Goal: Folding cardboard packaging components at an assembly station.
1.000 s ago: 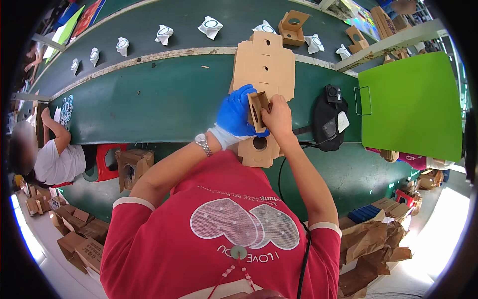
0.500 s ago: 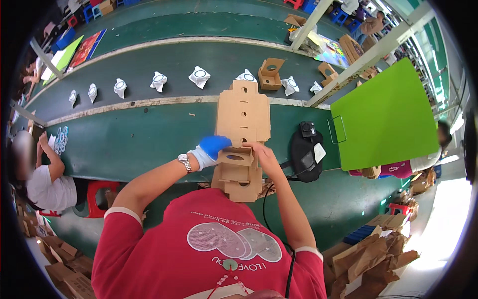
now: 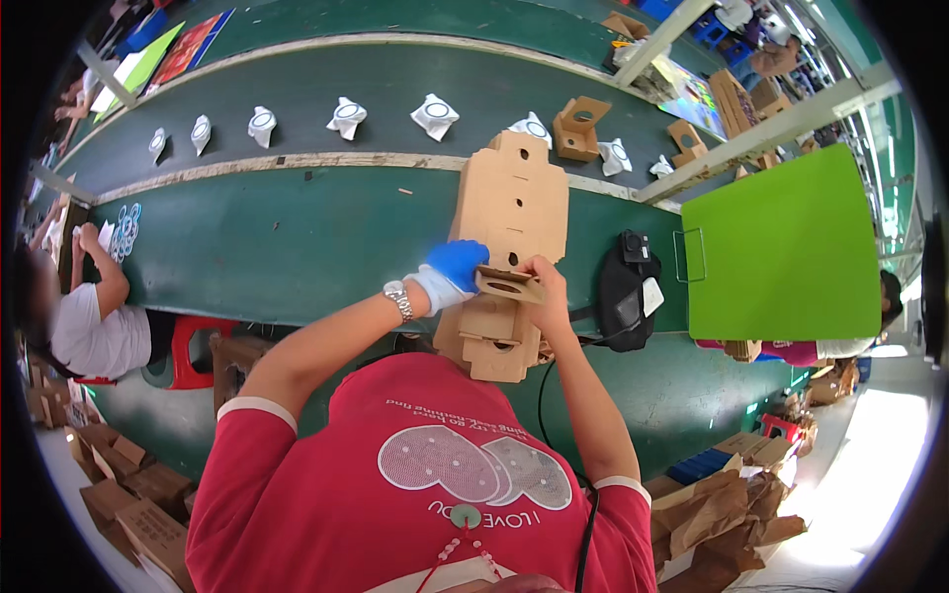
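A partly folded brown cardboard box [image 3: 489, 318] sits at the table's near edge, its flap with an oval hole raised. My left hand [image 3: 455, 272], in a blue and white glove, grips the flap's left side. On the right side, my bare right hand [image 3: 546, 292] has its fingers closed round the flap's edge. Just beyond both hands lies a stack of flat cardboard box blanks [image 3: 534, 203] with round holes. Below the box, more flat cardboard rests near my body.
Several white-wrapped round items [image 3: 435, 117] line the conveyor belt [image 3: 297, 163], with an open cardboard box [image 3: 578, 128] among them. Right of my hands lie a black bag [image 3: 623, 306] and a camera [image 3: 635, 245], before a green board [image 3: 781, 247]. A co-worker [image 3: 99, 316] sits at left.
The box's holed flap has tilted up, and my right hand has shifted onto its right edge. My left hand still holds the left side. The whole view has swung slightly.
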`<state>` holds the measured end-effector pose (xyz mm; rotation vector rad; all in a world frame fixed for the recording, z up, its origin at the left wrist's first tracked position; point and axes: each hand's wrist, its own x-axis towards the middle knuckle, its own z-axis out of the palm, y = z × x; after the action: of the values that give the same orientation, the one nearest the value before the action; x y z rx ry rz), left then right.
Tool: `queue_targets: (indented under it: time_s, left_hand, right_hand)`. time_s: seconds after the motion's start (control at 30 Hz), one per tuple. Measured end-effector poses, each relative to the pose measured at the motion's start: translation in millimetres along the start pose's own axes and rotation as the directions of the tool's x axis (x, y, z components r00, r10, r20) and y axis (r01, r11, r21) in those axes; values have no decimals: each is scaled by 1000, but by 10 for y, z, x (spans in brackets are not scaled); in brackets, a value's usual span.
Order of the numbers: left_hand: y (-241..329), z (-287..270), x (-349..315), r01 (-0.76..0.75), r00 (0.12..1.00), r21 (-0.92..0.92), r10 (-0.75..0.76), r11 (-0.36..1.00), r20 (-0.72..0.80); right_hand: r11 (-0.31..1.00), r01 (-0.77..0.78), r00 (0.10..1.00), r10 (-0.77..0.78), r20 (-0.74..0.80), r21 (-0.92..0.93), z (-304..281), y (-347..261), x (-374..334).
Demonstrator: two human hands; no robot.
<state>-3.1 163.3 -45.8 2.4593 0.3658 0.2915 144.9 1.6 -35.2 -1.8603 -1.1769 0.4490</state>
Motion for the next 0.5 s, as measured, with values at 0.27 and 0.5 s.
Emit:
queue_targets:
  time_s: [0.27,0.5]
  left_hand:
    - [81,-332,-506,470,835,-846,-437,252,334]
    - [-1016,-798,1255,196,808,-955,-589,221,29]
  right_hand:
    - [918,-382,922,386,-15,106,15,-235,88]
    - [917,-309,863,382,-330,253,-132,-96,-330]
